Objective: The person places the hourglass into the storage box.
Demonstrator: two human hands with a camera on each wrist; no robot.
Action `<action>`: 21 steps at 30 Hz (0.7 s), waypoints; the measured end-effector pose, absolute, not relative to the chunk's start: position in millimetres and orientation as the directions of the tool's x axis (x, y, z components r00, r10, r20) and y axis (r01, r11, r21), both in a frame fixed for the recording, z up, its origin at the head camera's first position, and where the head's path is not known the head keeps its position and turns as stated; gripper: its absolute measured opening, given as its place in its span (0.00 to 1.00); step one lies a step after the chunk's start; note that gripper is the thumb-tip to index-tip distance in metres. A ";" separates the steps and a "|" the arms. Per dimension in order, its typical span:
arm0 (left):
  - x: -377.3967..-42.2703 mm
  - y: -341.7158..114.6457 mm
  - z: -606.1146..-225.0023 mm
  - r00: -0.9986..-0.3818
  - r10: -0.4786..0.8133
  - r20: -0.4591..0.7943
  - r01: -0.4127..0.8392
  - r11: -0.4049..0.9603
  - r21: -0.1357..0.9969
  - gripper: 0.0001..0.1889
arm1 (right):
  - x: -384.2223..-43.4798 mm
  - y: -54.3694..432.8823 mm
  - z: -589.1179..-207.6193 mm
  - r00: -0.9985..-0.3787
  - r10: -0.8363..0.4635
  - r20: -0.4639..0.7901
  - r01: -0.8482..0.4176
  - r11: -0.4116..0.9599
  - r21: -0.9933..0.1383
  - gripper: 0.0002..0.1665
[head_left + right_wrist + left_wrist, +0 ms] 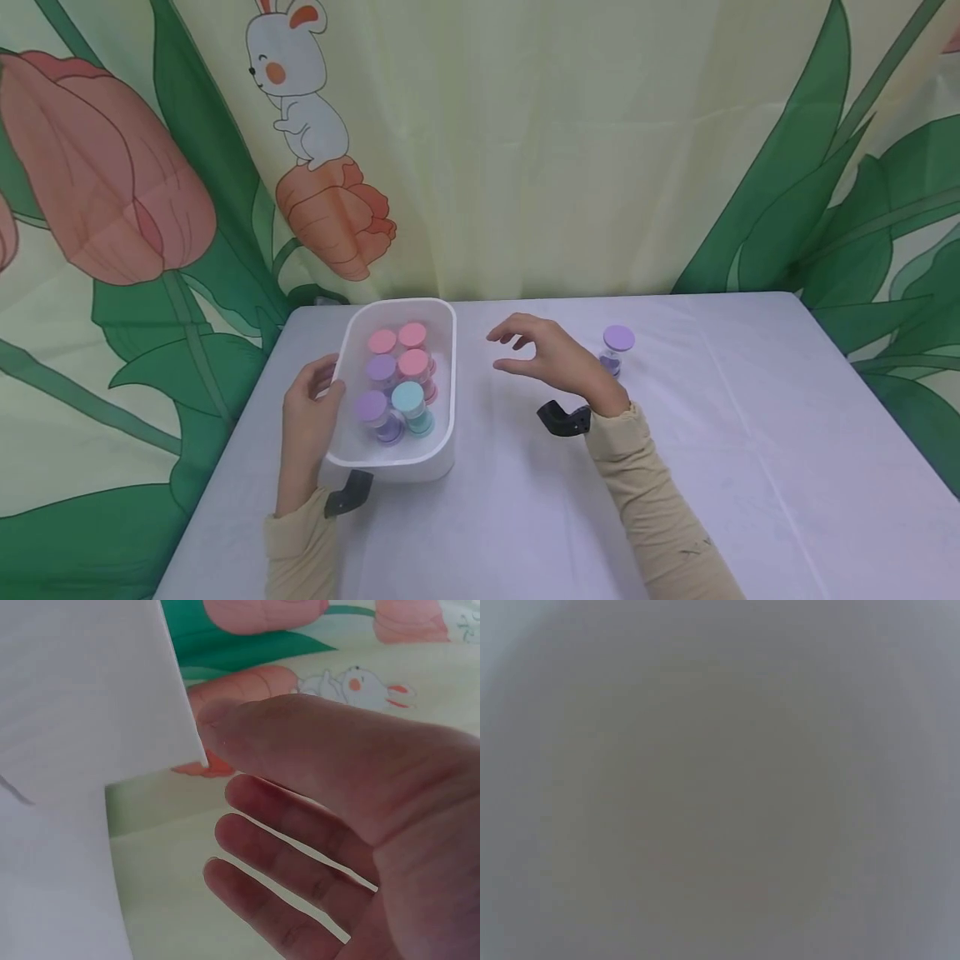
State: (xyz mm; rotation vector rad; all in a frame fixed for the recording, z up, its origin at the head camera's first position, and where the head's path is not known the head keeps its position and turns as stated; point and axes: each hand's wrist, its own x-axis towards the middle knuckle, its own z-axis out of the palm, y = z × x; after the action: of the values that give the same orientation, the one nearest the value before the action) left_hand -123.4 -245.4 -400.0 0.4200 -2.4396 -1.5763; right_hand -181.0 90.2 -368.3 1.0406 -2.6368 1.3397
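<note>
In the head view a white plastic bin stands on the table's left half. Inside are several small clear jars: pink-lidded jars, purple-lidded jars and one blue-lidded jar. My left hand grips the bin's left side, thumb at the rim. Right of the bin, my right hand hovers with fingers and thumb spread apart, nothing between them. Its fingers are bare in the right wrist view too, near the bin's wall. The left wrist view is just a grey blur.
Another purple-lidded jar stands upright behind the right wrist, partly hidden by it. A white cloth covers the table. Behind its back edge hangs a curtain printed with tulips, leaves and a rabbit.
</note>
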 end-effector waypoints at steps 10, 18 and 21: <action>-123.6 -246.1 -400.2 -0.939 -0.343 0.015 -0.129 0.394 0.910 0.22 | -178.3 115.0 -375.0 -0.820 -0.483 0.309 -0.528 0.428 -0.733 0.20; -123.9 -245.5 -401.0 -0.940 -0.341 0.025 -0.119 0.395 0.911 0.22 | -178.6 136.5 -377.5 -0.836 -0.433 0.336 -0.528 0.469 -0.708 0.20; -123.3 -245.8 -400.7 -0.939 -0.344 0.026 -0.120 0.397 0.910 0.22 | -178.4 143.2 -376.9 -0.849 -0.406 0.337 -0.515 0.496 -0.699 0.20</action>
State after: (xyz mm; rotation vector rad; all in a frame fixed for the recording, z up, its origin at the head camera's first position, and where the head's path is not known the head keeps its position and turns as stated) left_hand -123.3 -245.8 -400.7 0.4119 -2.4431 -1.5646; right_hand -178.4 143.2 -376.9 0.8064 -2.6044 1.2840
